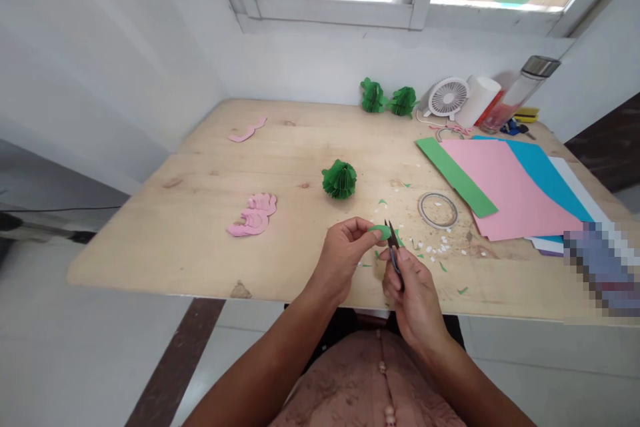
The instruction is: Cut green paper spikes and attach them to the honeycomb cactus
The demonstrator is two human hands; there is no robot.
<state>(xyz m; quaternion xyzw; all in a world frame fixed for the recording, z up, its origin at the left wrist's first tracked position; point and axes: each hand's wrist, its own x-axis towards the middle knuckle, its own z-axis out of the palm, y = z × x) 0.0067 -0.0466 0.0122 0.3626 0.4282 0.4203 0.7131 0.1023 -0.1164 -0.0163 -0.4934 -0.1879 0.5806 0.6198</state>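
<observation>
My left hand (345, 247) pinches a small rounded piece of green paper (381, 232) between thumb and fingers. In my right hand (413, 280) is a pair of dark scissors (395, 250), blades slightly apart and pointing up beside the paper's right edge. Whether the blades touch the paper I cannot tell. Beyond my hands a pleated dark green paper ball (339, 180) sits on the wooden table (295, 247). Green and white paper scraps (440, 250) lie scattered around the scissors.
Pink scalloped paper pieces (254, 215) lie at left, a pink strip (249, 130) farther back. A tape roll (438, 211) and coloured paper sheets (510, 187) are at right. Along the wall stand green paper shapes (373, 95), a small fan (449, 97) and a bottle (523, 93).
</observation>
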